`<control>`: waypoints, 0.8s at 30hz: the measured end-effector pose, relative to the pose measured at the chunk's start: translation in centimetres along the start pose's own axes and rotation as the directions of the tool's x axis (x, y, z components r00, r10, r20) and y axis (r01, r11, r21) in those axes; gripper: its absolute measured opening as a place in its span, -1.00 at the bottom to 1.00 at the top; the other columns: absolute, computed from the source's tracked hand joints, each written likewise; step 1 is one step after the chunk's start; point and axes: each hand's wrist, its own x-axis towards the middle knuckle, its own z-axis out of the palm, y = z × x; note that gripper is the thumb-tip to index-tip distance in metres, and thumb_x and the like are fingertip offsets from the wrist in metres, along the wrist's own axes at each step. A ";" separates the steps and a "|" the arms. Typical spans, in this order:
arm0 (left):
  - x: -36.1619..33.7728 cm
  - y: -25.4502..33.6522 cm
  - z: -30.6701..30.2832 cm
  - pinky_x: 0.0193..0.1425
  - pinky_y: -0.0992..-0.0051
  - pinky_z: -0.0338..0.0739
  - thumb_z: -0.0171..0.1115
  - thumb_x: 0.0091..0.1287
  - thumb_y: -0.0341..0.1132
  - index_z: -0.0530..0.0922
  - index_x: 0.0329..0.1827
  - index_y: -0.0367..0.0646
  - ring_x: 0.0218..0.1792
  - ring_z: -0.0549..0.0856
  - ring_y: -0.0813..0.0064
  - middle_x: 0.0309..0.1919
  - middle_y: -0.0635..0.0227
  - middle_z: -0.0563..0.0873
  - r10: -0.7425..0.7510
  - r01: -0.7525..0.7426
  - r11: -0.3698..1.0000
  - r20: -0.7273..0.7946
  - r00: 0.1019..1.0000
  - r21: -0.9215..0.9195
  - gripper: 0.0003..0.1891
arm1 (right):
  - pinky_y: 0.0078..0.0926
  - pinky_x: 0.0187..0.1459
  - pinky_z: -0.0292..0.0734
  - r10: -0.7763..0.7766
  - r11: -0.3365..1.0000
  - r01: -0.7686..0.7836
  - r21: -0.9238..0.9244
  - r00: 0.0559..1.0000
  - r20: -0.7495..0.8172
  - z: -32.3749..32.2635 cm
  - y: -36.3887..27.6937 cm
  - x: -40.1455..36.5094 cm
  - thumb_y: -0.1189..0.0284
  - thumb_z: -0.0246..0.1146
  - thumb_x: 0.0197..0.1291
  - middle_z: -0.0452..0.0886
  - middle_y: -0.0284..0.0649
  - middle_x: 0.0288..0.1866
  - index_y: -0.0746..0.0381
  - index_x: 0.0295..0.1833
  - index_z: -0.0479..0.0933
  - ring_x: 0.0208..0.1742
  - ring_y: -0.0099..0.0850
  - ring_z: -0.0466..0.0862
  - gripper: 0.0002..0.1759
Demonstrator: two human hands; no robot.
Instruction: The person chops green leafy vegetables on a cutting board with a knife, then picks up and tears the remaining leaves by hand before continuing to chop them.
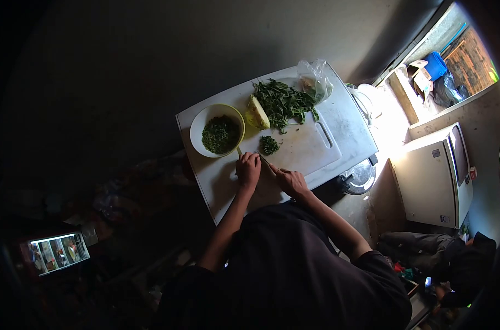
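Observation:
My right hand (292, 182) is closed around a knife (265, 161), whose dark blade points up and left across the near edge of the white cutting board (310, 157). My left hand (249, 169) is curled beside the blade tip, its fingers bent. A thin yellowish piece (239, 150) sticks up by those fingers; what they hold is hidden. Just beyond the knife lies a small heap of chopped greens (269, 145). To the left stands a bowl (198, 130) with a yellow-green rim, holding more chopped greens (221, 135).
Long leafy greens (283, 104) cover the board's far part, beside a pale yellow cut piece (258, 113). A clear plastic bag (316, 82) sits at the white table's (354, 132) far corner. Right are a lidded pot (360, 179) and small fridge (426, 176); a person (459, 261) sits lower right.

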 end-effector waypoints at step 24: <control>0.4 -0.2 0.1 0.01 0.22 0.58 0.40 0.26 -0.36 0.75 -0.23 -0.16 -0.15 0.67 0.14 -0.27 0.27 0.73 0.000 -0.001 1.000 -0.014 1.000 -0.012 -0.91 | -0.07 -0.37 0.61 0.051 0.997 -0.050 0.054 0.998 -0.031 -1.5 -1.6 -1.3 0.45 0.13 0.25 0.77 -0.14 -0.16 -0.08 0.46 0.49 -0.37 -0.04 0.73 -0.38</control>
